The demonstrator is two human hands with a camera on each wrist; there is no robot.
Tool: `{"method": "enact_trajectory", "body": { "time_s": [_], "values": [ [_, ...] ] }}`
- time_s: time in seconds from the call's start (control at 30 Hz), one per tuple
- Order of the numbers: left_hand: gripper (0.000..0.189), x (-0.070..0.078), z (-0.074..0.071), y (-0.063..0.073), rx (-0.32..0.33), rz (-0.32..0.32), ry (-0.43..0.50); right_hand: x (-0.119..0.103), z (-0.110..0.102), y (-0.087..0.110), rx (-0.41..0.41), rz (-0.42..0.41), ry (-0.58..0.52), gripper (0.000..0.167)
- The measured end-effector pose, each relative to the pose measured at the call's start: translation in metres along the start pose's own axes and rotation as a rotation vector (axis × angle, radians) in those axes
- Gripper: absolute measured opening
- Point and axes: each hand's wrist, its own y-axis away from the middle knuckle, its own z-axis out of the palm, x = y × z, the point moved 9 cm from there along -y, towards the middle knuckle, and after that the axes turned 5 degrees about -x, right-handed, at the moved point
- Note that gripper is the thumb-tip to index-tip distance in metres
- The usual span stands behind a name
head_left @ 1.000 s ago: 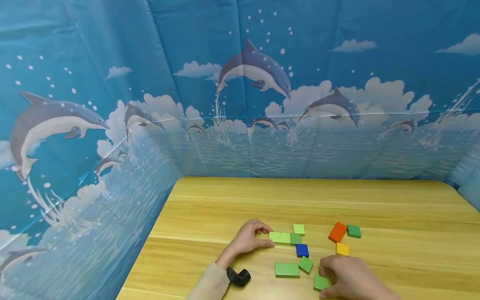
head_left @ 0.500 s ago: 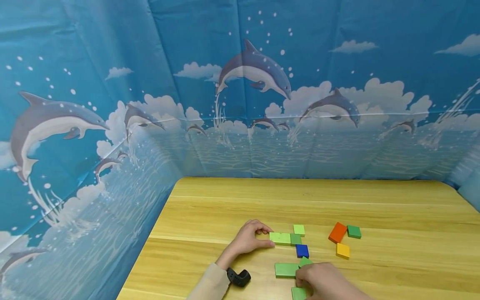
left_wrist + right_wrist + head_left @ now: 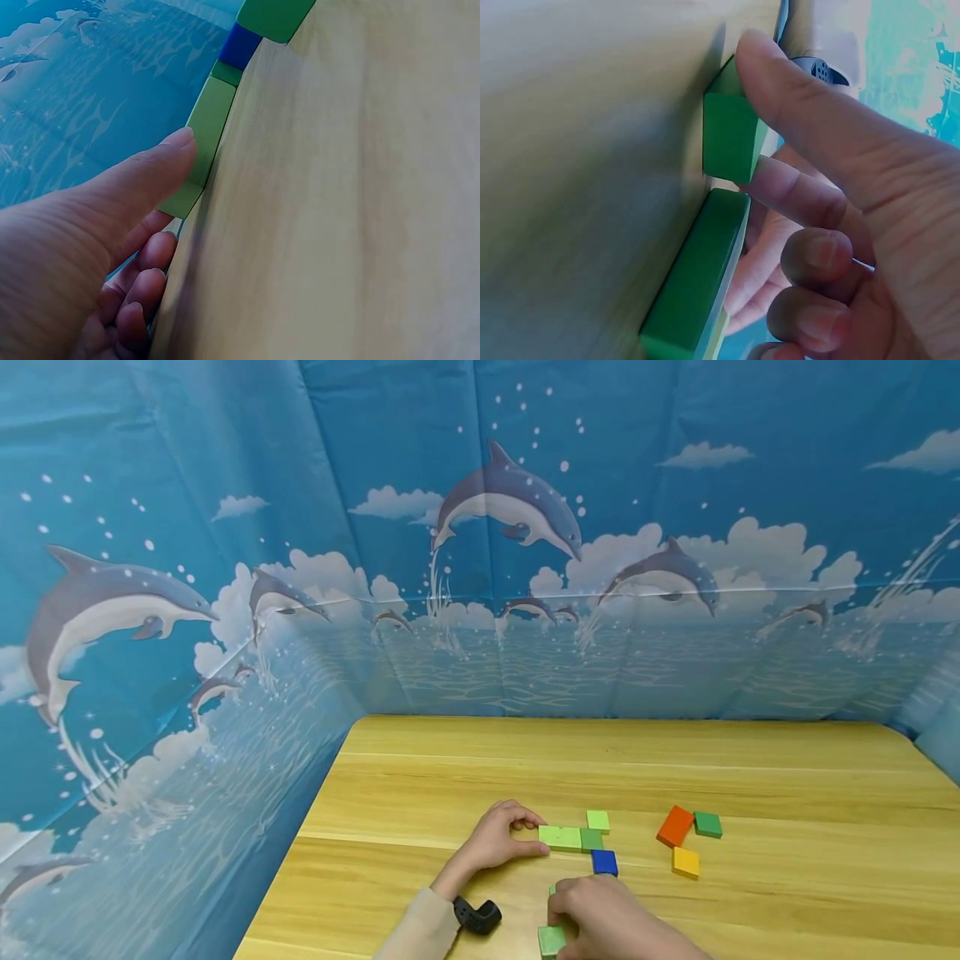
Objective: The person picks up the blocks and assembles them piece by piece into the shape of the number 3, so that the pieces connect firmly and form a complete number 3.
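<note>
Head view: The left hand is at the left end of the lime rectangular block, with the thumb on the near side and the index finger on the far side; the fingers pinch the block. A green square block adjoins its right end. A blue block is positioned just nearer the person. The right hand grasps a second green block, located at the left of its fingertips near the bottom edge of the view. An orange-red block, a dark green block and a yellow block lie farther right on the wooden table.

Left wrist view: The thumb tip rests against the lime rectangular block. The remaining visible fingers are curled beneath the thumb, beyond the block's end.

Right wrist view: The second green block is seated between thumb and index finger; the other fingers are curled clear of it. A long green block lies just beside it. Contact between the two cannot be determined.
</note>
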Motion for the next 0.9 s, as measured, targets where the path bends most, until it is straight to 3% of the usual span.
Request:
{"method": "enact_trajectory", "body": {
  "time_s": [0.33, 0.7, 0.9],
  "values": [
    [0.032, -0.002, 0.001, 0.000, 0.004, -0.020, -0.013, -0.006, -0.006, -0.017, 0.110, -0.055, 0.115, 0.034],
    [0.028, -0.002, 0.001, 0.000, 0.011, -0.001, -0.052, -0.001, -0.013, -0.028, 0.204, -0.015, 0.166, 0.036],
    [0.027, 0.001, 0.001, 0.000, 0.016, 0.015, -0.076, 0.004, -0.017, -0.030, 0.235, 0.013, 0.143, 0.037]
  ]
}}
